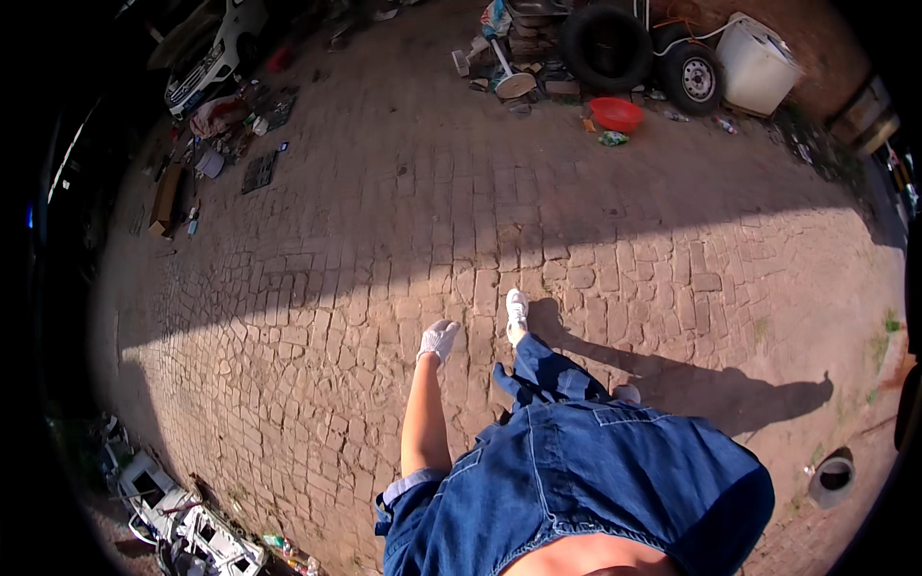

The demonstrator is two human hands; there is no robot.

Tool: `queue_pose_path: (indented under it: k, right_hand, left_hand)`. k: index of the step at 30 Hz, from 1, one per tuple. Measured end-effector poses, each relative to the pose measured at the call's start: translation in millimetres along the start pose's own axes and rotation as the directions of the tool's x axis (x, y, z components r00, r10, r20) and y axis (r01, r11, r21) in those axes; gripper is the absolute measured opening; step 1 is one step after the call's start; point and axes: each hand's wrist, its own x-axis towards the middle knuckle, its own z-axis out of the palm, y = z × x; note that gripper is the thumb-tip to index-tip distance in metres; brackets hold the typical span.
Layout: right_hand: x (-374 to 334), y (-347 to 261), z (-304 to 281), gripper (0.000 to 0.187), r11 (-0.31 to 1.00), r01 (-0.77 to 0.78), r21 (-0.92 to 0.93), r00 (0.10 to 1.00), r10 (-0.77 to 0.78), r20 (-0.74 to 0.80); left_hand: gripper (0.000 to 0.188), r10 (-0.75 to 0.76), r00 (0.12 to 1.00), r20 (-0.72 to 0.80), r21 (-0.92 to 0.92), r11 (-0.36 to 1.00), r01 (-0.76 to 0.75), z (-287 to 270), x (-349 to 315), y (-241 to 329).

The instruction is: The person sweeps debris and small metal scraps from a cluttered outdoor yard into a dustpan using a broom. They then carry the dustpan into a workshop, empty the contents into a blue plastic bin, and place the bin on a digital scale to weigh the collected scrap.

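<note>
My left hand (439,341), in a white knitted glove, hangs at the end of my bare forearm above the brick paving. Its fingers are loosely bent, with the thumb apart, and I see nothing held in it. My right hand is out of view. Below me spreads my blue denim garment (586,461). A white shoe (517,309) steps forward on the paving, to the right of the left hand. A small pale shape (627,394) shows past the garment's edge; I cannot tell what it is.
Tyres (603,50), a white tub-like container (757,65) and a red basin (616,114) stand at the far right. Far left are a parked vehicle (213,56), scattered odds and ends, and a cardboard box (166,199). White scrap parts (206,538) lie near left; a hollow cylinder (833,478) lies near right.
</note>
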Motion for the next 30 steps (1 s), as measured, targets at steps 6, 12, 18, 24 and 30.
queue_pose_path:
  k: [6, 12, 18, 24, 30]
  right_hand:
    - [173, -156, -79, 0.021, 0.713, -0.359, 0.602, 0.931, 0.228, 0.285]
    - [286, -473, -234, 0.019, 0.713, -0.030, 0.700, 0.972, -0.142, 0.186]
    - [389, -729, -287, 0.023, 0.631, 0.047, 0.774, 0.915, -0.338, 0.219]
    - [437, -840, -288, 0.022, 0.714, -0.089, 0.694, 0.955, -0.138, 0.264]
    - [523, -908, -316, 0.021, 0.937, 0.261, 0.232, 0.904, -0.322, 0.281]
  left_hand:
    - [0.022, -0.476, 0.875, 0.090, -0.375, 0.798, 0.473, -52, 113, -57]
    - [0.023, -0.855, 0.478, 0.203, -0.580, 0.288, 0.762, -79, 109, -117]
    - [0.021, -0.866, 0.269, 0.422, -0.596, -0.041, 0.802, -81, 197, -137]
    - [0.026, -0.876, 0.368, 0.313, -0.572, 0.136, 0.809, -252, 470, -107]
    - [0.026, -0.620, 0.700, -0.355, -0.342, 0.783, 0.520, -448, 815, -69]
